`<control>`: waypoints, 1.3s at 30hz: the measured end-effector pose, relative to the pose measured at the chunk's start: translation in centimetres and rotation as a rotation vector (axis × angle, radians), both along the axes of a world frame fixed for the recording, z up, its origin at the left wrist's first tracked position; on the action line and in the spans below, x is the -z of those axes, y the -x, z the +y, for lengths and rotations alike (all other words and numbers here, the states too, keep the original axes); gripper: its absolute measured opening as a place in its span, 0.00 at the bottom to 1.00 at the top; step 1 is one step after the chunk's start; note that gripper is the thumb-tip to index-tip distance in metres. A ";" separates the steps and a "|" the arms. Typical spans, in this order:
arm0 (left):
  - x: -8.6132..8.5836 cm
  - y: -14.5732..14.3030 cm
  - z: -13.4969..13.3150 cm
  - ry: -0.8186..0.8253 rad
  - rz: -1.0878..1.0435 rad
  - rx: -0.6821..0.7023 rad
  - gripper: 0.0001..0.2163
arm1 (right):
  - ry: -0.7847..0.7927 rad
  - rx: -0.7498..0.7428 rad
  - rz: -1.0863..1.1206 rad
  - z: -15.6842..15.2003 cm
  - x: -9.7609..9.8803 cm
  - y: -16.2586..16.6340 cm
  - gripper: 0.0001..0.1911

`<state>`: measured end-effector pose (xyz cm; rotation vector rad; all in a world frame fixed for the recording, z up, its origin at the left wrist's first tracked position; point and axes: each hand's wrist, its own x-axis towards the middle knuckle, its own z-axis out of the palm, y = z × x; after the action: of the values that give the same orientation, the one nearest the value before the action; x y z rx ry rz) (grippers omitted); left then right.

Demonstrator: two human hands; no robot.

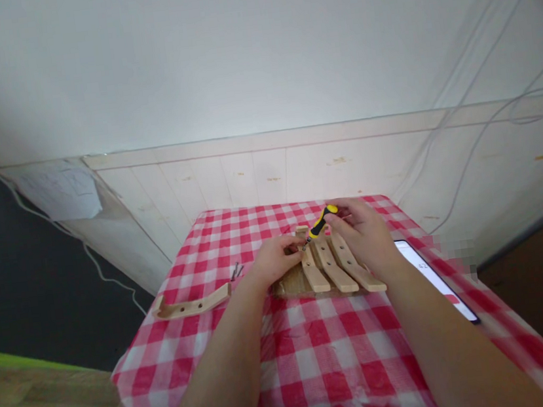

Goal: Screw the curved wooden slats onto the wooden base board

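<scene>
A wooden rack (332,272) with three slanted wooden hooks lies on the red-and-white checked tablecloth (294,352). My right hand (367,234) is closed around a yellow-and-black screwdriver (320,222), its tip pointing down-left at the top of the leftmost hook. My left hand (276,260) rests on the rack's left end, fingers pinched near the screwdriver tip; what they pinch is too small to make out.
A loose wooden hook piece (192,304) lies at the table's left. A few dark screws (236,272) sit beside it. A phone (436,279) with a lit screen lies at the right. A white panelled wall stands behind, with cables.
</scene>
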<state>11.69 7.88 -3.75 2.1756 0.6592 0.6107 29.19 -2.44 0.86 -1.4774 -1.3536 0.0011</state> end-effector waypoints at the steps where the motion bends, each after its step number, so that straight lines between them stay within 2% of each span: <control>1: 0.0 0.0 0.0 0.006 -0.001 -0.002 0.15 | -0.012 0.012 0.024 0.0 0.0 0.1 0.16; 9: 0.0 0.0 -0.2 0.072 -0.024 0.017 0.15 | 0.064 -0.012 0.013 -0.2 -0.2 0.2 0.21; 17: -0.5 0.1 -0.5 0.068 -0.010 0.033 0.15 | 0.051 -0.042 -0.054 -0.3 0.0 -0.1 0.20; 23: -0.5 0.0 -0.4 0.053 0.002 0.027 0.15 | 0.017 0.022 0.081 0.0 0.0 0.0 0.17; 26: -0.5 0.0 -0.4 0.055 -0.007 0.031 0.16 | 0.038 0.037 0.054 0.0 0.1 0.0 0.20; 30: -0.5 0.0 -0.5 0.078 -0.013 0.036 0.16 | 0.135 -0.045 0.126 -0.1 0.4 -0.2 0.26; 35: -0.4 0.0 -0.4 0.061 -0.004 0.026 0.15 | 0.070 -0.087 0.164 0.3 0.7 0.0 0.18; 39: -0.2 -0.1 -0.1 0.021 0.005 0.020 0.16 | 0.027 -0.079 0.232 0.8 1.0 0.1 0.19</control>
<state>11.76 7.76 -3.55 2.1621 0.6434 0.5855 29.07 -1.64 -0.15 -1.3982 -1.2254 0.2352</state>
